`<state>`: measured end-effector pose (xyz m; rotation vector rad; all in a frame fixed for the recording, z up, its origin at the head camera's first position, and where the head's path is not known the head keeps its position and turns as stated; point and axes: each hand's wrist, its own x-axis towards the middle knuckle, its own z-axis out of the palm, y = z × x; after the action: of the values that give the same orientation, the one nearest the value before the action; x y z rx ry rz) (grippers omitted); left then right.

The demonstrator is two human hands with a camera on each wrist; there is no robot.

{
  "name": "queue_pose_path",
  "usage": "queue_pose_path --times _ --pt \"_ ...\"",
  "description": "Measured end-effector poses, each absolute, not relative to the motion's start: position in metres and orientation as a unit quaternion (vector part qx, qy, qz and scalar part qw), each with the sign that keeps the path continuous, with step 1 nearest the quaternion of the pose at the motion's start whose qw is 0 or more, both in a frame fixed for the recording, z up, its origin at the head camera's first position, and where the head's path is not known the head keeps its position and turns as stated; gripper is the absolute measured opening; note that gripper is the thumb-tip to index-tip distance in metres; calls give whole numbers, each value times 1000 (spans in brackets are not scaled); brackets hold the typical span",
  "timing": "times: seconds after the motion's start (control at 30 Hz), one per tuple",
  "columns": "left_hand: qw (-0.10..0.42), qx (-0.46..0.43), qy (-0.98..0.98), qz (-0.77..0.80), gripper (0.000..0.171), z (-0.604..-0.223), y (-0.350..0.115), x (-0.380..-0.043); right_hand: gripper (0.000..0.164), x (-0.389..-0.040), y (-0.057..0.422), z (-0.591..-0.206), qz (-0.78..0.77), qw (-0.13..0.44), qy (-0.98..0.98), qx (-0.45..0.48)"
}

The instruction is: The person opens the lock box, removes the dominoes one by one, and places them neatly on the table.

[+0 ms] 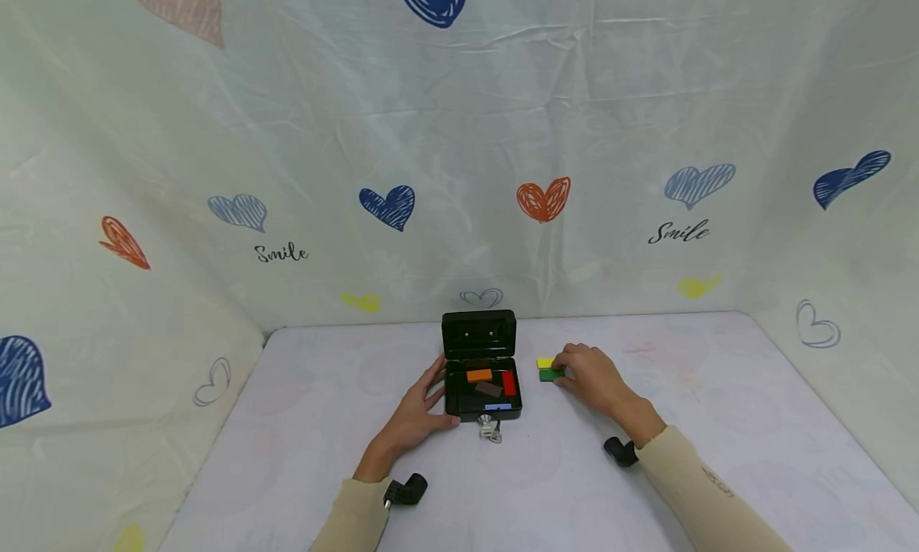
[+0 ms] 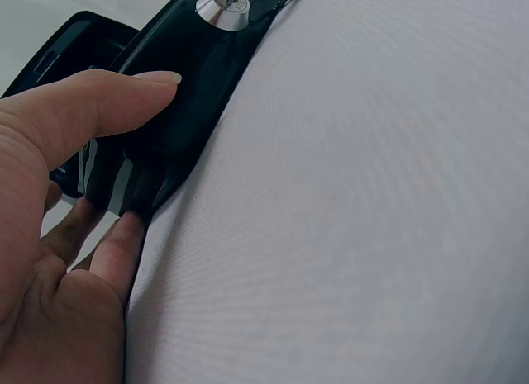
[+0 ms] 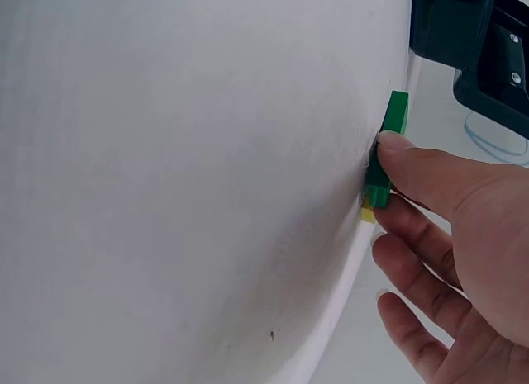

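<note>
A black cash box (image 1: 483, 415) stands on the table with its lid raised. Inside lie an orange block (image 1: 479, 375), a red block (image 1: 509, 383), a brown block (image 1: 489, 389) and a light blue block (image 1: 498, 407). My left hand (image 1: 414, 415) holds the box at its front left corner, the thumb on the front wall and the fingers along the side. To the right of the box, my right hand (image 1: 590, 376) pinches a green block (image 3: 388, 144) between thumb and forefinger. Just behind the green one is a yellow block (image 1: 545, 363), partly hidden in the right wrist view.
Keys (image 1: 491, 431) hang from the lock (image 2: 224, 9) on the box's front. A pale cloth covers the table (image 1: 323, 368). Behind it hangs a white curtain (image 1: 459, 137) printed with hearts, close to the table's back edge.
</note>
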<state>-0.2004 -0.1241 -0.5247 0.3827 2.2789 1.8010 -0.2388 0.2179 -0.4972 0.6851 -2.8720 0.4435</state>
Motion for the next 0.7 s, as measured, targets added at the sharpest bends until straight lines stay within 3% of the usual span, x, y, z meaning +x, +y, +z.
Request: queue_pose_path --times 0.7 --pt "102 127 781 603 111 -526 -125 -202 23 -237 213 -493 139 83 -960 227"
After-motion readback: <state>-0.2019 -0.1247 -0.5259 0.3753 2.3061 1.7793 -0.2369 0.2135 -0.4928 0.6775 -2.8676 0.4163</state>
